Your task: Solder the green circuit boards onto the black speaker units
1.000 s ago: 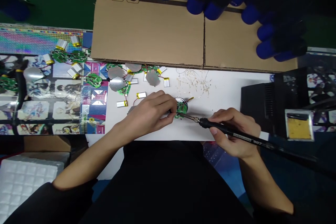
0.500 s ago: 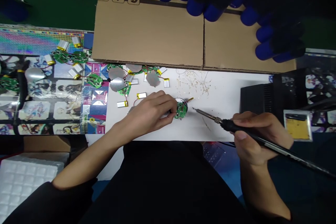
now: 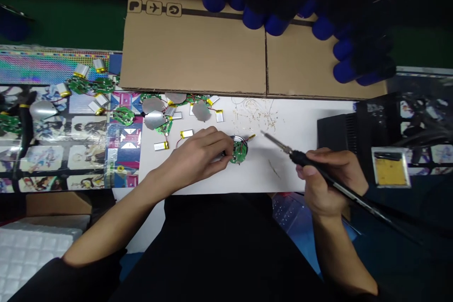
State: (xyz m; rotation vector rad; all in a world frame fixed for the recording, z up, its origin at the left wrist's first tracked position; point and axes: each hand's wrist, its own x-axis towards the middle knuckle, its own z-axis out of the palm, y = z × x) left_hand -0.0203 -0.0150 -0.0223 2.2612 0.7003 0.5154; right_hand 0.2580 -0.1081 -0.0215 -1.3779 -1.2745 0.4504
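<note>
My left hand (image 3: 208,153) is closed at the left edge of a round green circuit board (image 3: 239,152), its fingertips pinched there. What sits under the fingers is partly hidden. Thin wires run from the board's top to a small yellow-ended part (image 3: 251,137). My right hand (image 3: 329,181) grips a black-handled soldering iron (image 3: 295,155). The iron's metal tip points up and left, just right of the board and apart from it. Left of my left hand lie small silver batteries (image 3: 186,133) with yellow ends, and the battery nearest the hand has wires running toward it.
A large cardboard box (image 3: 194,52) stands behind the white work surface (image 3: 293,122). Several boards with silver discs (image 3: 155,120) lie at the back left. Bits of wire (image 3: 260,111) are scattered behind the iron. To the right are a black box (image 3: 336,139) and a small yellow-filled case (image 3: 391,170).
My right hand has drawn the soldering iron slightly left, and its tip has risen in the picture. The left hand keeps its hold at the board. The whole view has shifted a little.
</note>
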